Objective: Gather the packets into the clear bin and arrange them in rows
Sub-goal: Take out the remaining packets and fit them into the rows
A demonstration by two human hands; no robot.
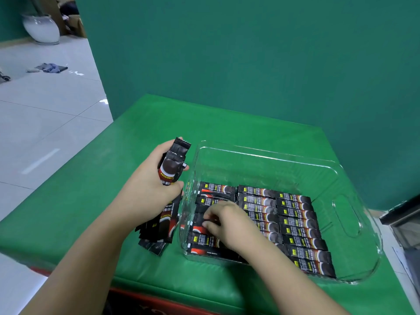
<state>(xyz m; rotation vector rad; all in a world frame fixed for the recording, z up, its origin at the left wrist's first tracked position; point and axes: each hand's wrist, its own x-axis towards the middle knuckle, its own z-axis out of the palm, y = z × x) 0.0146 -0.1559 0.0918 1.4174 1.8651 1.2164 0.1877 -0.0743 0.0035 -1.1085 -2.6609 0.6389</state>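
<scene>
I see my left hand (150, 189) clenched around a bundle of long black stick-shaped foil packets (171, 169), gripped about their middle so the crimped ends fan out above the fingers and the lower ends splay below the wrist, some reaching down toward the green padded table (141, 133). This hand sits just outside the left wall of the clear rectangular plastic bin (268, 160), close to it.

My right hand (227, 221) reaches down inside the bin, palm down, its fingertips (208, 215) curled and pinching at one packet in the left-hand column of the black packets lying flat on the bin floor (297, 221). I cannot tell whether that packet is lifted or only pressed in place.

Those packets lie in three side-by-side columns, each packet crosswise and stacked edge to edge: the two columns to the right of my right hand look tidy, while the column under its fingers is looser, with some packets showing red print.

Far beyond my left hand, on the pale tiled floor (45, 114), stands a white rounded ceramic pot (42, 28), and a dark crumpled cloth (51, 67) lies nearer.
</scene>
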